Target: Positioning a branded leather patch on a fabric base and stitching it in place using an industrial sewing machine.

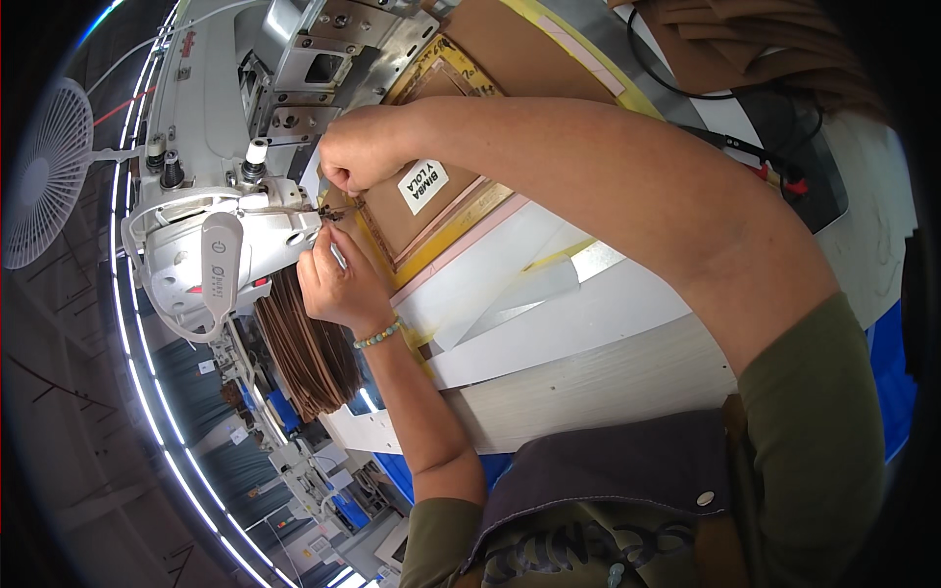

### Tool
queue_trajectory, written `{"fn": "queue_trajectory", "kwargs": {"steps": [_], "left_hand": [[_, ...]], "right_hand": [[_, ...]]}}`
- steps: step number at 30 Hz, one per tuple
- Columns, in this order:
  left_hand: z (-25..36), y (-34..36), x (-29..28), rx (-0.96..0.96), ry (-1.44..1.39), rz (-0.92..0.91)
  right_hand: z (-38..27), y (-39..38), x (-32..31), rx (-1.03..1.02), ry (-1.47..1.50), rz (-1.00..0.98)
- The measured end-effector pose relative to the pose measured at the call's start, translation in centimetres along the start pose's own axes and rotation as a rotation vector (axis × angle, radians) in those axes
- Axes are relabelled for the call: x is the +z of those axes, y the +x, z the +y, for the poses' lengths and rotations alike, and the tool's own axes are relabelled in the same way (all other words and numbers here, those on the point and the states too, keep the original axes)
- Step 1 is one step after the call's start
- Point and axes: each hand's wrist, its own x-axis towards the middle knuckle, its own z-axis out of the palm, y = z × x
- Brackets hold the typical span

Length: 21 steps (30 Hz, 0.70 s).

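- My right hand (361, 147) hovers at the needle area of the white industrial sewing machine (211, 211), fingers pinched together; the grip looks closed on something very fine, perhaps a thread, but I cannot tell what.
- My left hand (338, 279) sits just below it, fingers curled, the grip closed around a thin silvery metal tool (337, 256) whose tip points up toward the needle.
- A bead bracelet (378, 335) in green and pale tones circles my left wrist.
- Just right of my hands lies the brown flat panel in a yellow-edged frame (446, 211), resting on the white table (588, 323); a small white label (422, 185) sits on the panel, close under my right wrist.
- A stack of brown leather-like sheets (309, 353) hangs beside my left forearm, below the machine head.
- A white fan (44, 176) stands well apart at the far left.
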Motion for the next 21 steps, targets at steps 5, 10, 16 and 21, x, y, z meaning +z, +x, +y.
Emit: {"fn": "queue_trajectory", "kwargs": {"steps": [5,10,16,21], "left_hand": [[0.05,-0.06,-0.03,-0.014,-0.002,-0.006],[0.46,-0.2,-0.08,-0.065,-0.008,-0.031],[0.19,-0.23,0.31,-0.031,-0.042,0.006],[0.37,-0.08,0.35,-0.061,-0.072,0.015]], "right_hand": [[-0.13,-0.03,0.13,0.0,0.005,0.019],[-0.19,-0.24,0.05,0.006,0.02,0.021],[-0.16,-0.18,0.02,-0.005,-0.004,0.019],[-0.13,0.25,-0.29,0.047,-0.016,-0.069]]}}
